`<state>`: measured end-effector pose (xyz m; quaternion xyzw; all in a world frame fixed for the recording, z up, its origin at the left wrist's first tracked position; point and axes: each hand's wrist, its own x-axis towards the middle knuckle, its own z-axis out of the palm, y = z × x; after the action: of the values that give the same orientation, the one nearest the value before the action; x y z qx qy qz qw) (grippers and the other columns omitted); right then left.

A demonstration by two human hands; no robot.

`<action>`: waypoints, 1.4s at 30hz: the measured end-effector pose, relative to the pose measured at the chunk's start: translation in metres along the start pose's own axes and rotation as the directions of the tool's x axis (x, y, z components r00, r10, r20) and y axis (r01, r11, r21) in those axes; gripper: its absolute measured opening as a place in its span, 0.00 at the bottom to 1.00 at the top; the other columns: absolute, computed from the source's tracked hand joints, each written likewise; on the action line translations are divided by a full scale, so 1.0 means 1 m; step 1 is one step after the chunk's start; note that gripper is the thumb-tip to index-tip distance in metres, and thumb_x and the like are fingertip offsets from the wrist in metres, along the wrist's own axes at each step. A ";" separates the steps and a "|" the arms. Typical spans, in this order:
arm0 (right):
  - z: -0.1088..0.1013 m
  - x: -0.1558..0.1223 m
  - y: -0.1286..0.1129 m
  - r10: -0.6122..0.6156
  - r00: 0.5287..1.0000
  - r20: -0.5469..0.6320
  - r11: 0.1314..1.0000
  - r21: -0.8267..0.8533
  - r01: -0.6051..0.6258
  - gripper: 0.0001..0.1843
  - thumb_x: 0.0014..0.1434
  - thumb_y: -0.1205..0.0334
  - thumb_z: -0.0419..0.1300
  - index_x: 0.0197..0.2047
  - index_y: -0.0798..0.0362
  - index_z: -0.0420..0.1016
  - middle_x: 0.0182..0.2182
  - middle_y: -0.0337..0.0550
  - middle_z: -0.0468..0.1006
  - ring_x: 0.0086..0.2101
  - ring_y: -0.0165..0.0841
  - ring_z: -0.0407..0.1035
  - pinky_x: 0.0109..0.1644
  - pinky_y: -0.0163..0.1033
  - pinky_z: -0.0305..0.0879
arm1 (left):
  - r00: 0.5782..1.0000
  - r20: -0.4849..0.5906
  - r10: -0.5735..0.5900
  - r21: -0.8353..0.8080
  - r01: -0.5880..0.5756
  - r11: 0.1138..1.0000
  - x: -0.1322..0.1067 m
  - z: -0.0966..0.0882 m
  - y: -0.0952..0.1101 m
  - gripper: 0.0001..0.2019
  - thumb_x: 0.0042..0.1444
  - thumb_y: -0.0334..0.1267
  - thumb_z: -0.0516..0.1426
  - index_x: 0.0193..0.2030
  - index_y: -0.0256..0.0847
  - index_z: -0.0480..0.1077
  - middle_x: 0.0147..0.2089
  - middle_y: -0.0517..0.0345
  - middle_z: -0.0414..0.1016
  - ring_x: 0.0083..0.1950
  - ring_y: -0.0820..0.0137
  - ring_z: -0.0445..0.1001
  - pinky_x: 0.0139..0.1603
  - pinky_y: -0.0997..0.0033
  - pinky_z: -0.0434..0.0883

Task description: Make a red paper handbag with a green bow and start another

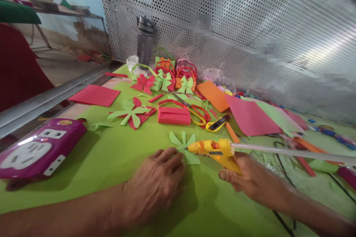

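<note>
My right hand (251, 179) grips a yellow and orange glue gun (215, 150) with a long clear glue stick (292, 152) sticking out of its back. The nozzle points left at a light green paper flower cut-out (185, 144) on the green table cover (116, 155). My left hand (155, 183) rests on the cover, fingers curled, with the fingertips pressing the left edge of that cut-out.
A purple power strip (39, 150) lies at the left. Behind are a red paper bag (174, 114), scissors (196, 113), a yellow cutter (218, 123), red-and-green paper flowers (132, 113), several small paper baskets (172, 74), coloured sheets (250, 116), a bottle (144, 40) and a perforated metal wall (236, 26).
</note>
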<state>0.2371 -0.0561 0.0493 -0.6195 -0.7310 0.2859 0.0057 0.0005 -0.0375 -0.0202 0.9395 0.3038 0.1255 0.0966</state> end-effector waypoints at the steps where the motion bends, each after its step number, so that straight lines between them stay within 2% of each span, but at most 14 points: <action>1: 0.000 0.000 -0.001 0.002 1.000 -0.001 1.000 0.002 -0.002 0.20 0.60 0.43 0.50 0.28 0.51 0.68 0.18 0.37 0.69 0.20 0.32 0.63 0.29 0.36 0.60 | 1.000 0.003 0.002 0.004 -0.002 1.000 0.000 -0.001 0.000 0.08 0.60 0.38 0.54 0.41 0.37 0.69 0.47 0.50 0.72 0.49 0.57 0.68 0.47 0.54 0.71; 10: 0.001 0.000 -0.001 -0.013 1.000 -0.026 1.000 0.011 0.013 0.19 0.60 0.44 0.51 0.34 0.51 0.72 0.19 0.38 0.69 0.23 0.35 0.66 0.31 0.38 0.62 | 1.000 0.023 -0.005 0.043 0.004 0.999 0.001 -0.004 0.001 0.10 0.59 0.42 0.56 0.41 0.36 0.70 0.48 0.49 0.72 0.51 0.57 0.67 0.50 0.53 0.70; 19: 0.001 0.000 -0.003 -0.019 0.999 -0.027 1.000 0.021 0.020 0.20 0.59 0.43 0.51 0.34 0.50 0.73 0.18 0.38 0.68 0.25 0.36 0.66 0.30 0.37 0.60 | 0.999 0.041 -0.029 0.039 0.028 0.999 0.003 -0.009 0.004 0.09 0.59 0.40 0.57 0.41 0.35 0.71 0.47 0.49 0.73 0.51 0.57 0.68 0.51 0.54 0.70; 23: 0.001 0.001 -0.003 -0.006 0.999 -0.045 1.000 0.018 0.007 0.21 0.59 0.42 0.51 0.33 0.51 0.73 0.18 0.38 0.67 0.26 0.37 0.67 0.30 0.38 0.61 | 0.999 0.038 -0.014 0.058 0.012 0.998 0.002 -0.006 0.003 0.11 0.60 0.41 0.56 0.43 0.35 0.71 0.49 0.47 0.72 0.53 0.55 0.68 0.51 0.53 0.70; 30: 0.003 -0.002 0.000 -0.018 0.998 -0.057 1.000 -0.010 0.018 0.18 0.60 0.44 0.51 0.31 0.50 0.69 0.18 0.37 0.69 0.22 0.33 0.65 0.28 0.37 0.59 | 1.000 -0.002 -0.004 0.078 0.004 0.997 0.001 0.001 0.000 0.12 0.59 0.42 0.56 0.43 0.36 0.71 0.50 0.47 0.72 0.53 0.55 0.67 0.50 0.53 0.71; 36: 0.002 0.000 0.001 -0.012 0.996 -0.086 0.999 -0.047 0.008 0.18 0.60 0.44 0.51 0.34 0.51 0.70 0.18 0.37 0.67 0.26 0.37 0.67 0.30 0.38 0.60 | 1.000 -0.010 -0.011 0.061 0.012 0.998 0.001 -0.002 0.000 0.11 0.59 0.41 0.57 0.43 0.36 0.71 0.50 0.47 0.72 0.53 0.55 0.68 0.51 0.53 0.70; 42: 0.004 0.000 0.001 -0.015 0.998 -0.065 0.999 -0.032 0.013 0.20 0.60 0.44 0.50 0.36 0.52 0.70 0.18 0.38 0.68 0.27 0.38 0.68 0.31 0.39 0.60 | 1.000 -0.004 0.002 0.067 -0.002 0.998 0.001 0.000 -0.001 0.12 0.59 0.42 0.56 0.43 0.36 0.71 0.50 0.47 0.72 0.54 0.54 0.67 0.52 0.52 0.70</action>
<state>0.2367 -0.0575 0.0455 -0.6232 -0.7393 0.2542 0.0218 0.0008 -0.0358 -0.0200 0.9422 0.3073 0.1170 0.0643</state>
